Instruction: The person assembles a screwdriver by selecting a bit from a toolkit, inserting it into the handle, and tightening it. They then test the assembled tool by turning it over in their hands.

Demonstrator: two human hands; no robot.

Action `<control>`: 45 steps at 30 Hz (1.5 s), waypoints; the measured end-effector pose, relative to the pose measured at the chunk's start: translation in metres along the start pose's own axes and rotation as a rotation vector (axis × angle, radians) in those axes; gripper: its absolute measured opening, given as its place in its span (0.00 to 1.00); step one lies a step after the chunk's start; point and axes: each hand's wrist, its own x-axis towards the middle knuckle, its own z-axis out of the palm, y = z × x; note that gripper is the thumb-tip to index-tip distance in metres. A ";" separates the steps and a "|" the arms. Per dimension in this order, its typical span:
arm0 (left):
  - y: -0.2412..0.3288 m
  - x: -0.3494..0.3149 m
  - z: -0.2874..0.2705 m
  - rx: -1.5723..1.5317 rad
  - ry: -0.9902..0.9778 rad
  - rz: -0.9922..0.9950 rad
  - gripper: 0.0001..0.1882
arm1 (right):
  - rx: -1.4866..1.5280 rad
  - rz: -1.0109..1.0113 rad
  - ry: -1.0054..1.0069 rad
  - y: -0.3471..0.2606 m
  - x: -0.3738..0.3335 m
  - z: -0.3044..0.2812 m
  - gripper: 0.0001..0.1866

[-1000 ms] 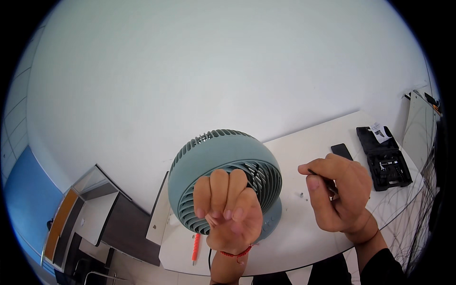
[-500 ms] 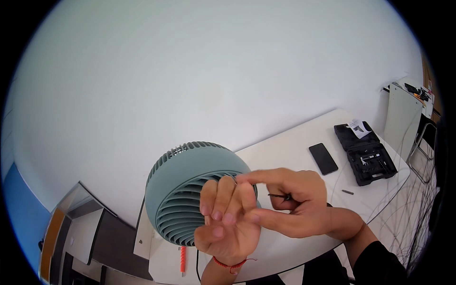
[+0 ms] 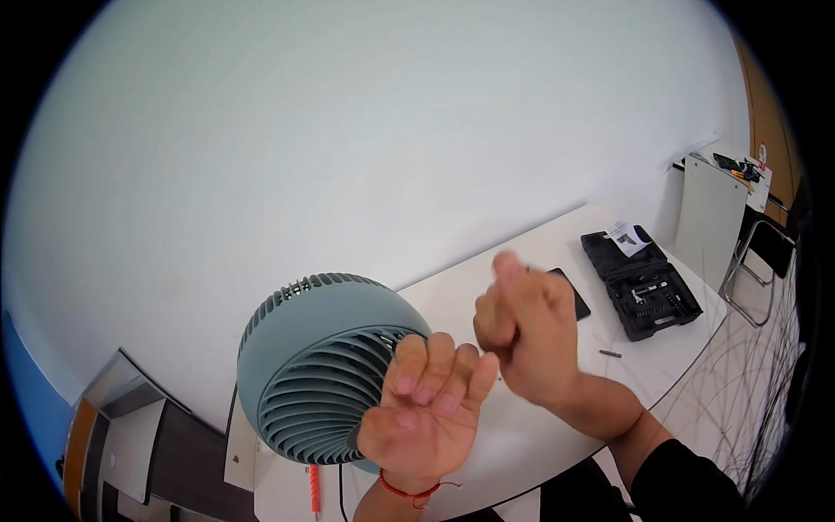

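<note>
A grey-green fan (image 3: 322, 348) with a slatted front grille stands on the white table at the left. My left hand (image 3: 430, 409) is raised before the grille's right side, palm up, fingers loosely bent and apart; I see nothing in it. A red cord circles that wrist. To its right, my right hand (image 3: 531, 335) is held up, apart from the left, with its fingers curled in and thumb pointing up. It is slightly blurred, and whatever its fingers may hold is hidden.
Behind my right hand lies a black phone (image 3: 570, 294), partly covered. An open black tool case (image 3: 648, 296) with bits and a paper sits farther right, a small dark bit (image 3: 611, 353) before it. A red rod-shaped tool (image 3: 315, 494) lies below the fan.
My right hand has pulled away from the left fingertips, upward, and its fingers have turned. The small black piece seen in it before is now hidden. The whole view has shifted slightly.
</note>
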 end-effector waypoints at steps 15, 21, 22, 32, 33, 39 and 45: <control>0.007 -0.001 0.007 -0.138 0.038 0.155 0.06 | -0.734 -0.360 -0.337 -0.039 -0.007 0.011 0.10; 0.007 -0.002 0.006 -0.029 -0.008 0.099 0.06 | -0.689 -0.564 -0.184 -0.027 0.000 -0.016 0.07; 0.006 0.000 0.007 -0.028 -0.016 0.096 0.06 | -0.752 -0.574 -0.221 -0.033 0.001 -0.015 0.07; 0.009 -0.001 0.010 0.044 -0.040 0.016 0.06 | -0.791 -0.701 -0.159 -0.034 0.007 -0.012 0.17; 0.008 -0.001 0.010 0.044 -0.047 0.038 0.06 | -0.739 -0.627 -0.213 -0.038 0.007 -0.021 0.16; 0.008 -0.002 0.006 0.028 -0.034 0.053 0.06 | -0.788 -0.649 -0.463 -0.038 0.009 -0.006 0.12; 0.013 -0.004 0.008 0.066 -0.057 0.068 0.05 | -0.417 -0.594 -0.348 -0.031 0.011 -0.033 0.09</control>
